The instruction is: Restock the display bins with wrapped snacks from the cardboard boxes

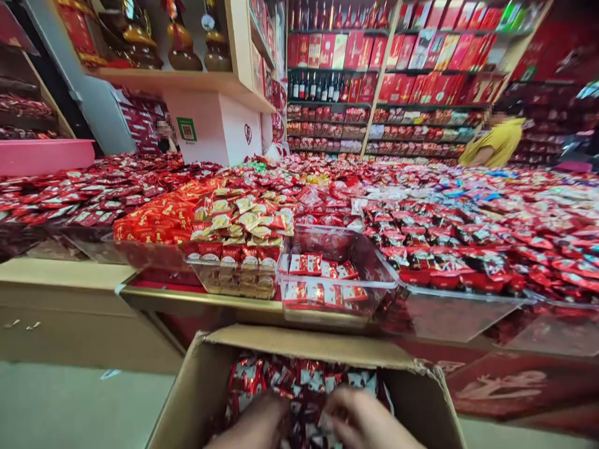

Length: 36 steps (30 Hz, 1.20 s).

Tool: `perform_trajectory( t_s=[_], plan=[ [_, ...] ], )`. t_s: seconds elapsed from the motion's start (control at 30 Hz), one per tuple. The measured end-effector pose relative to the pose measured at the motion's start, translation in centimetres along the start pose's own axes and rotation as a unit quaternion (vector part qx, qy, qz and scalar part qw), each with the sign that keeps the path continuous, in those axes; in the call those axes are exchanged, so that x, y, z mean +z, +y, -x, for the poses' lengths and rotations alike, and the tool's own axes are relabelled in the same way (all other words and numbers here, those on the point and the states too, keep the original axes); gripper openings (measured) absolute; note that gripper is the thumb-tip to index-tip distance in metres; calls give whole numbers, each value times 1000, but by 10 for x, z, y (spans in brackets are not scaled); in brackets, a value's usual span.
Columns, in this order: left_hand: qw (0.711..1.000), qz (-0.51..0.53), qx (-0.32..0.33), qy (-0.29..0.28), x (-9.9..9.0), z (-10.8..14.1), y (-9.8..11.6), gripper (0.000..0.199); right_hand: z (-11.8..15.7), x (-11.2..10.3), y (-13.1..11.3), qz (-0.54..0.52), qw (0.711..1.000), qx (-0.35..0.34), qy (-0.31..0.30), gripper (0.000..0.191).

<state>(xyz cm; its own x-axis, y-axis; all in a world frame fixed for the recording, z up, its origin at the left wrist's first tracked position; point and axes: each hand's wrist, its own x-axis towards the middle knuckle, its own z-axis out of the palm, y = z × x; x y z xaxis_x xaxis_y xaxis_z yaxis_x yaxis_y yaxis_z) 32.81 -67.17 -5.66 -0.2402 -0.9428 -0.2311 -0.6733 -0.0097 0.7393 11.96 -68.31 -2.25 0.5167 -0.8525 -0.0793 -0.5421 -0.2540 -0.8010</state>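
Both of my hands reach down into an open cardboard box (pixel 299 342) full of small red-and-white wrapped sweets (pixel 309 374). My left hand (pixel 262 421) is among the sweets on the left, smeared by motion, with its fingertips hidden. On the right, my right hand (pixel 358 415) touches the sweets with its fingers bent; whether it grips a packet is blurred. Just beyond the box, a clear plastic bin (pixel 337 287) stands on the counter edge, partly filled with rows of similar red-and-white packets (pixel 306 265).
Left of the clear bin are gold-and-red packets (pixel 243 218) and orange-red packets (pixel 163 215). Dark red packets (pixel 435 249) fill bins to the right. A white pillar (pixel 206 131) rises from the display. A person in yellow (pixel 498 143) is near the back shelves (pixel 341 68).
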Motion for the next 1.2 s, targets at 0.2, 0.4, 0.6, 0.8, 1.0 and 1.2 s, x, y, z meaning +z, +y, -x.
perform_trajectory(
  t_s=[0.2,0.4,0.6,0.8,1.0,1.2],
  plan=[
    [989,145,-25,18,-12,-8,17,21,1,3,4,-149,986,65,20,35],
    [892,451,-21,12,-7,10,70,29,-2,5,-17,-341,940,4,23,26],
    [882,467,-53,40,-1,12,80,18,8,-1,-19,-495,866,70,13,25],
    [856,511,-52,58,7,14,83,26,6,4,-16,-540,831,124,52,25],
    [914,399,-41,56,5,16,76,27,6,4,-15,-477,862,144,96,32],
    [920,380,-5,101,2,23,77,34,7,6,-11,-463,876,103,89,28]
  ],
)
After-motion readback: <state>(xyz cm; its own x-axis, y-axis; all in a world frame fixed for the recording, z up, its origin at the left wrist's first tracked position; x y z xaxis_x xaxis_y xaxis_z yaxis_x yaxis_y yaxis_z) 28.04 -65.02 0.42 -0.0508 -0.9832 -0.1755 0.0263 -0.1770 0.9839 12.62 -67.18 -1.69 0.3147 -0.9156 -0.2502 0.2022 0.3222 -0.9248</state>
